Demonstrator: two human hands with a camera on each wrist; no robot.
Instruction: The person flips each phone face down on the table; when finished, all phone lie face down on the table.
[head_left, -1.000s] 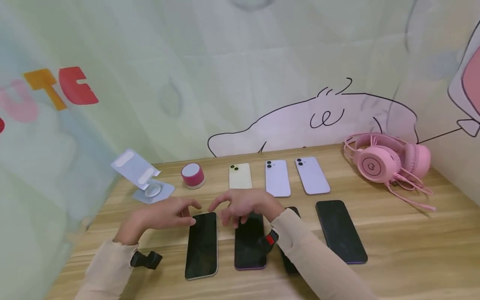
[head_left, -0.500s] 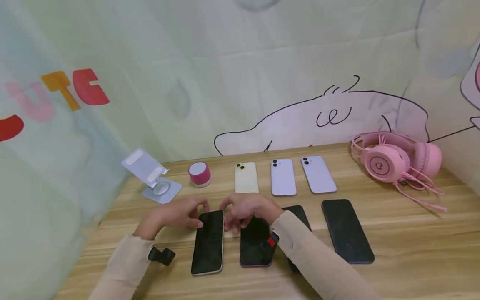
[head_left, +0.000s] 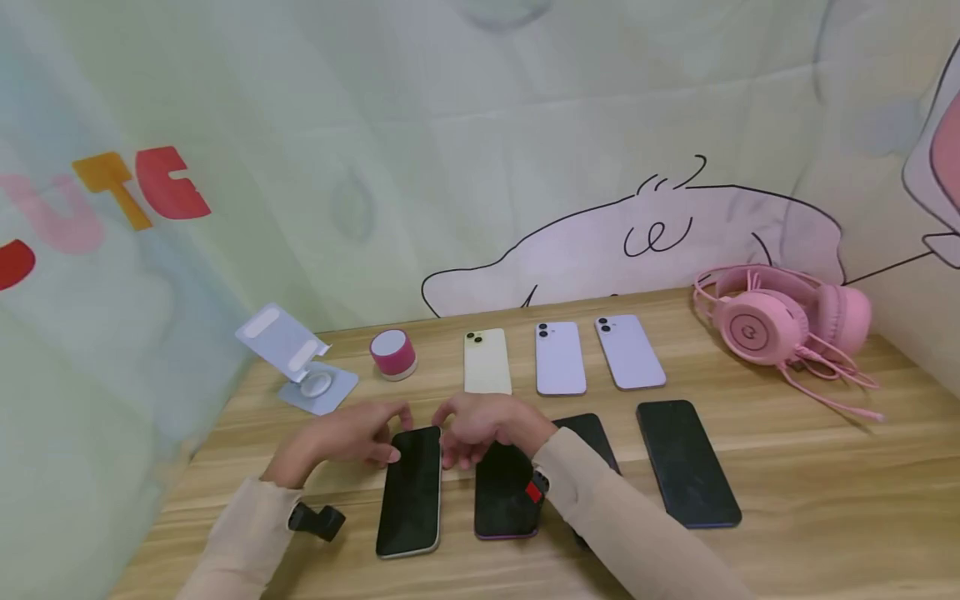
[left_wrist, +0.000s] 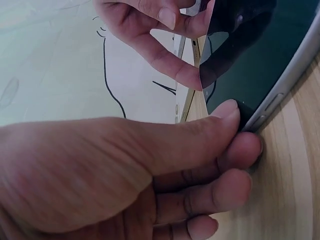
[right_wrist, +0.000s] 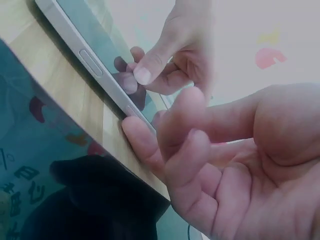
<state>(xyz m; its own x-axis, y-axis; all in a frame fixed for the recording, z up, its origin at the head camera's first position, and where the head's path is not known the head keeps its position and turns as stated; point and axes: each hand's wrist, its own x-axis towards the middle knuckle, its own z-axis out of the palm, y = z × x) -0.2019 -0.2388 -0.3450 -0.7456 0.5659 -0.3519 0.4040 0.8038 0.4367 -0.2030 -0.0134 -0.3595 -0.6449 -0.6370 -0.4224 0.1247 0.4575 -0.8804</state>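
Note:
A smartphone (head_left: 410, 492) with a dark screen and pale frame lies face up on the table. My left hand (head_left: 348, 435) pinches its upper left corner; in the left wrist view the thumb (left_wrist: 227, 112) lies on the screen and the index fingertip (left_wrist: 245, 149) meets the edge. At the upper right corner, my right hand (head_left: 483, 421) has its bent fingers beside the phone's edge, a fingertip (right_wrist: 137, 132) touching its side in the right wrist view. Below the right hand lies another dark phone (head_left: 506, 500) with a purplish edge, partly covered.
Two more dark phones (head_left: 688, 462) (head_left: 588, 433) lie to the right, one partly under my right sleeve. Behind stand a folding stand (head_left: 288, 350), a pink round speaker-like object (head_left: 393, 354), a cream phone (head_left: 486, 362), two lilac phones (head_left: 559, 358) (head_left: 630, 352) and pink headphones (head_left: 780, 321).
My left hand's index finger has bent down to the smartphone's top edge. My right hand has come closer to its upper right corner. The head view has shifted slightly.

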